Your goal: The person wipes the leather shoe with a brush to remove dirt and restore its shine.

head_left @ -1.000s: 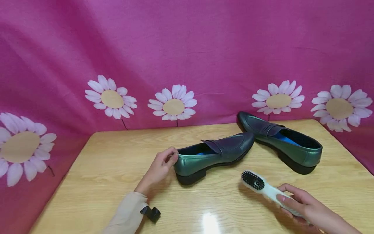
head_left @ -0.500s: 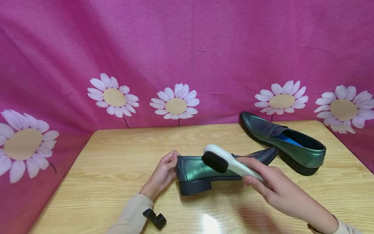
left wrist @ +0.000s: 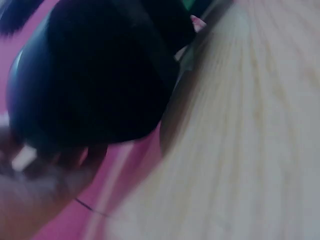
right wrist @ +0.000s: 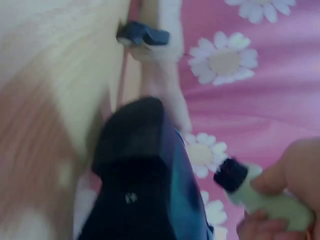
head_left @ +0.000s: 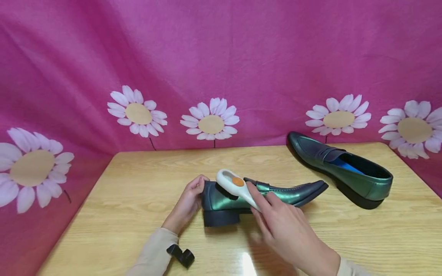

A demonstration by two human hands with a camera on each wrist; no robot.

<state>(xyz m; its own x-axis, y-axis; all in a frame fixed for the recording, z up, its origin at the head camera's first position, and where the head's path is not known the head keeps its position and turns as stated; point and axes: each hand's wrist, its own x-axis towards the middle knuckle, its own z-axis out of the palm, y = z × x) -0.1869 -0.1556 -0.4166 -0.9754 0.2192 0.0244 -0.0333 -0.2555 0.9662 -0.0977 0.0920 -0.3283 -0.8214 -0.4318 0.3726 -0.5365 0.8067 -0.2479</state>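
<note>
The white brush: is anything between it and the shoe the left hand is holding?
Nothing visible: the brush in the right hand has its bristles beside the held shoe, near its heel; whether they touch is unclear. The other shoe stands clear, farther back.

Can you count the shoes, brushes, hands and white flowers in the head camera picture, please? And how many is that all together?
Shoes: 2
Brushes: 1
Hands: 2
White flowers on the pink cloth: 5
Total: 10

1 white, black-bristled brush point(head_left: 242, 191) slants beside 1 tilted, shiny green-black loafer point(head_left: 229, 204).
</note>
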